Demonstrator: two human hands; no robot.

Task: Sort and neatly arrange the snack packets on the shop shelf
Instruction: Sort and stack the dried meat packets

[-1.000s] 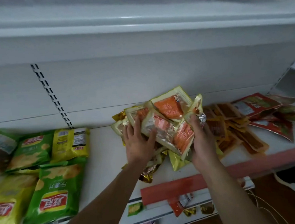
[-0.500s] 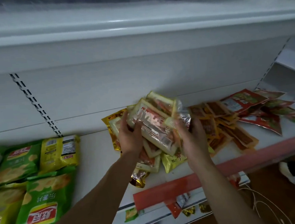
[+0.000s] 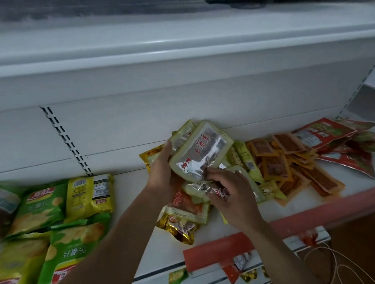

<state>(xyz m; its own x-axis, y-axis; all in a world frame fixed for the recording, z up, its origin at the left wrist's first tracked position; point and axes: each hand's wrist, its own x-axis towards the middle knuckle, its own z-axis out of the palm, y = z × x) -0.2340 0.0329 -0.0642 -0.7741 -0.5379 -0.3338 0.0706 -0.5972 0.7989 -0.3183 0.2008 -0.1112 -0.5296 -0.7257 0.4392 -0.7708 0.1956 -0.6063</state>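
- Your left hand point(image 3: 162, 177) is grasping the stack of silver packets point(image 3: 198, 154), tilted above the middle of the shelf point(image 3: 130, 202). That grip is curling round the stack's left edge.
- Your right hand point(image 3: 233, 194) is pinching one loose silver packet point(image 3: 210, 188) just below the stack.
- Advised: be sliding it in facing the same way, squaring the edges, and only then setting the stack down beside the orange strip packets point(image 3: 273, 164).
- Red Chinese characters are showing on the top packet's foil, too blurred to read. The green chip bags point(image 3: 74, 251) are showing a red banner logo upside down, and the yellow bag point(image 3: 89, 194) is showing a barcode panel.
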